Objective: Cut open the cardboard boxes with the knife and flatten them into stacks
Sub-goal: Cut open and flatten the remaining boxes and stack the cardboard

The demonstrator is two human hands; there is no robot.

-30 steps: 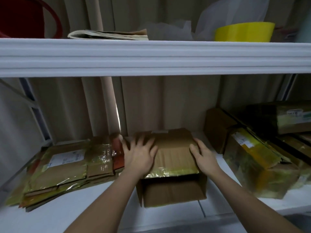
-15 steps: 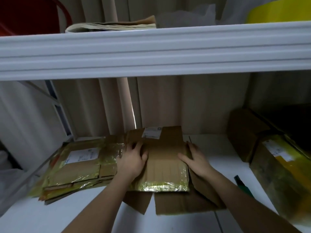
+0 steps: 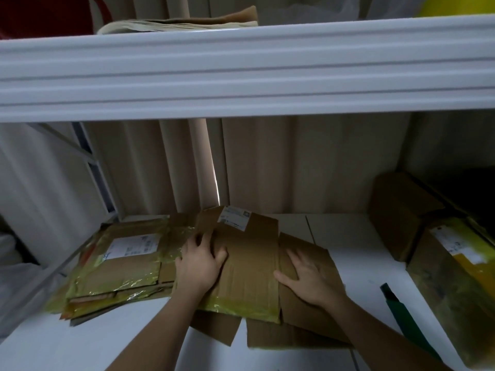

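Both hands — left hand (image 3: 199, 263) and right hand (image 3: 308, 277) — press spread fingers, gripping nothing, on the flattened brown cardboard box (image 3: 249, 266) beside the taped flat stack (image 3: 117, 266) — released, its creased panels may spring up.

Left hand (image 3: 199, 266), right hand (image 3: 308, 281) pressing flattened box (image 3: 251, 263), knife (image 3: 401, 311) right

The flattened box (image 3: 249, 266) is plain brown cardboard with a band of glossy yellow tape along its near edge and a white printed label (image 3: 235, 219) at the far end. The stack of flattened boxes (image 3: 120, 266) is brown under yellow tape (one white label on top). The shelf (image 3: 356, 253) is white; the knife (image 3: 401, 309) is green with a dark tip; the boxes at right (image 3: 450, 266) are brown with yellow tape.
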